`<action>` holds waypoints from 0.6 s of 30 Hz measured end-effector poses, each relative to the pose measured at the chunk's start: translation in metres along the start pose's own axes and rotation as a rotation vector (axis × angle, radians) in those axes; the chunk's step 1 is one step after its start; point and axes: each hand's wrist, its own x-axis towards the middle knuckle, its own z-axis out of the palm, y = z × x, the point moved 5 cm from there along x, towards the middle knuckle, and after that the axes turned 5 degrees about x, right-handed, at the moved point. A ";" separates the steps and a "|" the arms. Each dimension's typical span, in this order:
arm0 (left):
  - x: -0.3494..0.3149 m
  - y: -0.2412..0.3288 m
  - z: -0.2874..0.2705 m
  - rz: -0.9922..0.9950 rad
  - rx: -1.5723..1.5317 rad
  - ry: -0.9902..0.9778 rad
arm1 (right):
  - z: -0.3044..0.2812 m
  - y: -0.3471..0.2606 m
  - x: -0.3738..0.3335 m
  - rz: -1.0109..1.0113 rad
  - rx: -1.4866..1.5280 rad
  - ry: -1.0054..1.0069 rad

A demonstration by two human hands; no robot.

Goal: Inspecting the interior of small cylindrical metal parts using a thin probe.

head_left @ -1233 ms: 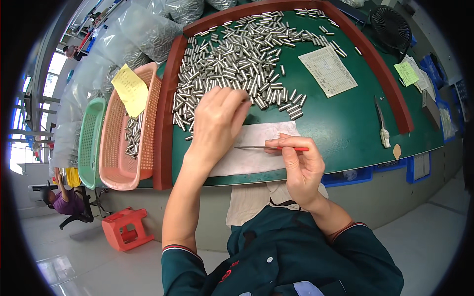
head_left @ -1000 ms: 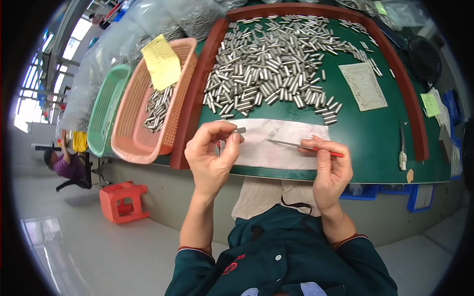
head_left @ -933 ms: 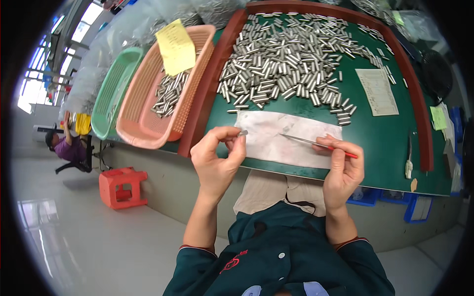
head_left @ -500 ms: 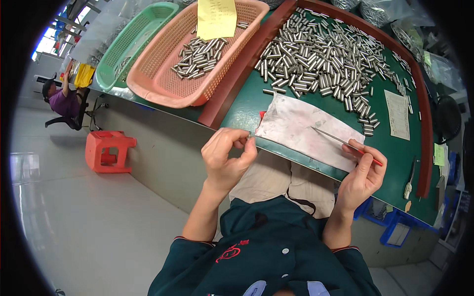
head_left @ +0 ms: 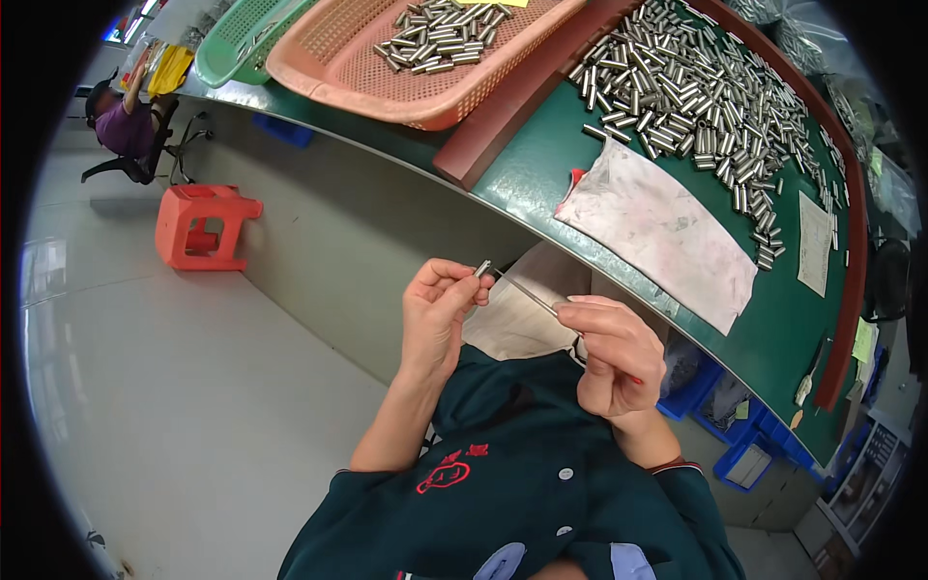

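My left hand [head_left: 440,304] is closed, pinching a small shiny metal cylinder [head_left: 482,270] between thumb and fingertips above my lap. In my closed right hand [head_left: 616,358] is a thin, tapered metal tool that looks like a needle file [head_left: 530,293], its red handle end showing by the palm. The tool's tip points at the end of the cylinder; whether it touches or enters it, I cannot tell. On the green table lies a smudged white cloth [head_left: 662,227], beyond both hands. A large heap of similar metal cylinders [head_left: 720,106] spreads behind the cloth.
A pink plastic basket [head_left: 319,58] holds more cylinders, with a green basket [head_left: 217,48] beside it. A brown raised rail [head_left: 483,145] borders the green table [head_left: 541,184]. A knife [head_left: 807,377] lies at right. A red stool [head_left: 198,227] and a seated person [head_left: 126,126] are at left.
My right hand has moved left off the cloth, bringing the tool to the cylinder in my left hand. The view has shifted, and the cylinder now shows more clearly.
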 end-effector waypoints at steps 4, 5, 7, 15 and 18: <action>-0.003 0.000 -0.006 0.042 0.045 0.033 | 0.013 0.004 0.001 -0.010 -0.038 -0.049; -0.004 0.000 -0.006 0.047 0.035 0.037 | 0.014 0.004 0.000 -0.008 -0.041 -0.047; -0.005 0.000 -0.006 0.056 0.039 0.033 | 0.016 0.005 -0.001 -0.007 -0.045 -0.054; -0.008 -0.001 -0.005 0.165 0.147 0.027 | 0.021 0.005 -0.004 -0.002 -0.064 -0.073; -0.011 0.003 -0.003 0.278 0.216 0.027 | 0.027 0.004 -0.008 -0.013 -0.071 -0.104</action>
